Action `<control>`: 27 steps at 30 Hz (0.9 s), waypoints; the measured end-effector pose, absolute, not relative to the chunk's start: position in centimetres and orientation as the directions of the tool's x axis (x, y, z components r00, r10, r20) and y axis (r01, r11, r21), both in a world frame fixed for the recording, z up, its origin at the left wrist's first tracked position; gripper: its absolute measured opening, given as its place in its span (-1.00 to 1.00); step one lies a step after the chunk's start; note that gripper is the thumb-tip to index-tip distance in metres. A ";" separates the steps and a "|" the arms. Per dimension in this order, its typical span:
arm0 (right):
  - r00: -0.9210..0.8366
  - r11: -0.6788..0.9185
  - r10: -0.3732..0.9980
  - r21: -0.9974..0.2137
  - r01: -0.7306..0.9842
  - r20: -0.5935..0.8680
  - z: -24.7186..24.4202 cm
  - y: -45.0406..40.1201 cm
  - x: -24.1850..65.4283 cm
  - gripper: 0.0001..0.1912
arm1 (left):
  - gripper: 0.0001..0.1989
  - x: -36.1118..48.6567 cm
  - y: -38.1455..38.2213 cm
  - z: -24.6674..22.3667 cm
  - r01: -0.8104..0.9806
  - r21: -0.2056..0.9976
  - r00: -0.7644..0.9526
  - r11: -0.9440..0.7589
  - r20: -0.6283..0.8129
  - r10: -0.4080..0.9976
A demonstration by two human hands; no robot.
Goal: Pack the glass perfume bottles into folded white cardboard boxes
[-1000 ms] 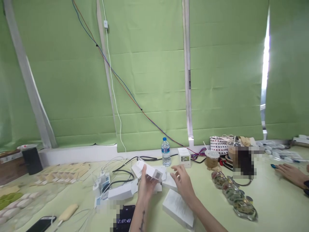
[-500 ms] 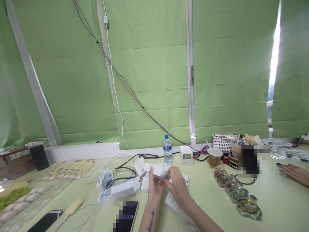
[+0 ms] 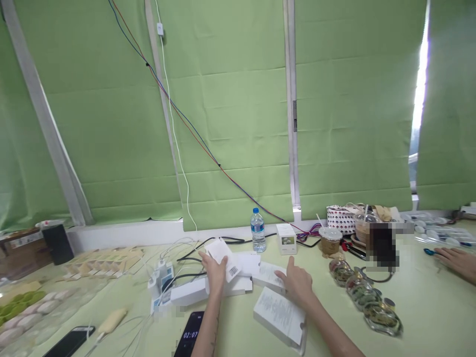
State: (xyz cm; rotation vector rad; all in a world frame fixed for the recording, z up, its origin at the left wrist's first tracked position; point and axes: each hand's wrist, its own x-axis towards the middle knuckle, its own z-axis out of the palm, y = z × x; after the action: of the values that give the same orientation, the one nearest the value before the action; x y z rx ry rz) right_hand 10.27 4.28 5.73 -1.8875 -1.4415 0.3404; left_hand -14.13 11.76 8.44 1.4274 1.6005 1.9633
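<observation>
My left hand is closed around a small white box with a barcode, which it holds tilted above other white boxes. To the right, my right hand has its thumb and index finger apart. Its thumb is over the right end of a white printed box; whether it presses on it I cannot tell. Nearer to me lies a larger white box with printed text, on a clear plastic piece. A plain white long box rests left of my left wrist.
A water bottle and a small picture box stand behind. Glass jars line the right, beyond a lidded cup. On the left are a power strip and phones. Another person's hand rests far right.
My hands have moved apart. The left has shifted left with a white box, turning its barcode side into view; the right has moved right, off the boxes it was handling.
</observation>
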 end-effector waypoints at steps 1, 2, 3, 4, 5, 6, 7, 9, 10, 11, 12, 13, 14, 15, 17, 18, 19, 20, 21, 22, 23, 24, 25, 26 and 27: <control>0.357 -0.132 0.915 -0.701 0.701 0.185 5.1 4.6 10.7 -0.58 | -0.15 -13.9 11.7 8.4 0.408 0.831 -0.474 -0.379 0.547 0.690; 0.370 -0.140 0.914 -0.727 0.672 0.165 4.4 4.9 11.0 -0.57 | -0.17 -13.4 11.5 8.3 0.424 0.820 -0.447 -0.385 0.559 0.698; 0.378 -0.138 0.913 -0.758 0.638 0.152 3.9 5.1 11.4 -0.58 | -0.23 -12.8 11.2 8.1 0.431 0.810 -0.411 -0.398 0.568 0.713; 0.386 -0.126 0.911 -0.790 0.600 0.148 3.4 5.3 11.7 -0.60 | -0.32 -12.1 10.7 7.9 0.439 0.796 -0.360 -0.417 0.581 0.730; 0.394 -0.104 0.906 -0.822 0.559 0.153 3.1 5.5 12.2 -0.62 | -0.43 -11.2 10.2 7.6 0.441 0.782 -0.298 -0.441 0.591 0.749; 0.404 -0.074 0.899 -0.852 0.518 0.167 3.0 5.5 12.7 -0.64 | -0.53 -10.4 9.7 7.3 0.440 0.768 -0.230 -0.466 0.598 0.768; 0.416 -0.037 0.890 -0.878 0.477 0.188 3.0 5.5 13.4 -0.66 | -0.64 -9.5 9.2 7.0 0.433 0.758 -0.152 -0.489 0.595 0.789; 0.436 0.053 0.868 -0.919 0.391 0.236 3.4 5.2 15.0 -0.68 | -0.79 -7.8 8.3 6.3 0.397 0.754 0.013 -0.523 0.565 0.825; 0.439 0.105 0.861 -0.934 0.340 0.256 3.7 5.0 15.8 -0.68 | -0.81 -7.0 8.1 5.9 0.376 0.763 0.073 -0.526 0.542 0.837; 0.436 0.160 0.857 -0.946 0.282 0.275 4.1 4.8 16.6 -0.67 | -0.80 -6.3 7.9 5.6 0.353 0.779 0.124 -0.518 0.510 0.851; 0.428 0.216 0.856 -0.952 0.217 0.291 4.5 4.5 17.2 -0.64 | -0.77 -5.7 7.9 5.4 0.331 0.802 0.160 -0.497 0.471 0.867; 0.418 0.267 0.856 -0.952 0.147 0.305 4.8 4.3 17.6 -0.61 | -0.71 -5.1 8.0 5.1 0.309 0.829 0.187 -0.466 0.427 0.885; 0.407 0.312 0.858 -0.947 0.075 0.315 5.1 4.0 17.9 -0.57 | -0.64 -4.7 8.1 4.9 0.286 0.858 0.209 -0.427 0.379 0.902; 0.396 0.349 0.860 -0.937 0.002 0.321 5.4 3.8 17.9 -0.55 | -0.55 -4.3 8.3 4.8 0.263 0.886 0.230 -0.383 0.328 0.916; 0.377 0.396 0.868 -0.908 -0.134 0.323 5.7 3.4 17.6 -0.51 | -0.39 -3.8 8.5 4.8 0.218 0.929 0.269 -0.298 0.237 0.934; 0.368 0.410 0.873 -0.891 -0.196 0.321 5.9 3.2 17.4 -0.51 | -0.33 -3.6 8.5 4.9 0.196 0.944 0.285 -0.265 0.203 0.937; 0.356 0.418 0.879 -0.872 -0.253 0.318 6.0 3.0 17.2 -0.51 | -0.27 -3.5 8.4 5.1 0.174 0.955 0.299 -0.241 0.182 0.937; 0.342 0.422 0.885 -0.854 -0.305 0.315 6.1 2.8 16.9 -0.51 | -0.22 -3.5 8.2 5.4 0.151 0.962 0.310 -0.228 0.173 0.935; 0.328 0.422 0.892 -0.836 -0.351 0.312 6.2 2.7 16.8 -0.51 | -0.16 -3.5 7.9 5.8 0.126 0.966 0.323 -0.227 0.176 0.930; 0.312 0.418 0.899 -0.820 -0.391 0.309 6.2 2.5 16.7 -0.51 | -0.09 -3.7 7.5 6.3 0.102 0.967 0.337 -0.234 0.188 0.923; 0.294 0.408 0.906 -0.807 -0.426 0.303 6.3 2.4 16.6 -0.51 | -0.03 -3.9 7.0 6.8 0.074 0.966 0.358 -0.249 0.207 0.911; 0.274 0.395 0.915 -0.798 -0.455 0.296 6.3 2.3 16.4 -0.51 | 0.04 -4.3 6.6 7.4 0.045 0.962 0.383 -0.270 0.233 0.894; 0.250 0.376 0.925 -0.793 -0.479 0.287 6.3 2.3 16.3 -0.52 | 0.07 -4.8 6.2 8.1 0.014 0.956 0.410 -0.294 0.263 0.873; 0.223 0.354 0.934 -0.793 -0.496 0.277 6.3 2.2 16.0 -0.52 | 0.06 -5.3 5.8 8.7 -0.022 0.947 0.439 -0.321 0.298 0.848; 0.196 0.331 0.944 -0.795 -0.508 0.267 6.2 2.2 15.7 -0.53 | 0.04 -6.0 5.5 9.2 -0.053 0.936 0.457 -0.347 0.332 0.825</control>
State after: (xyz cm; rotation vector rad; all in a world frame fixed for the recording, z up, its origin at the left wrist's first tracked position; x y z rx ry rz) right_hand 15.66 2.24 6.23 -0.6263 -0.8496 1.1153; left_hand -5.96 5.45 9.25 1.6764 0.6748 1.0655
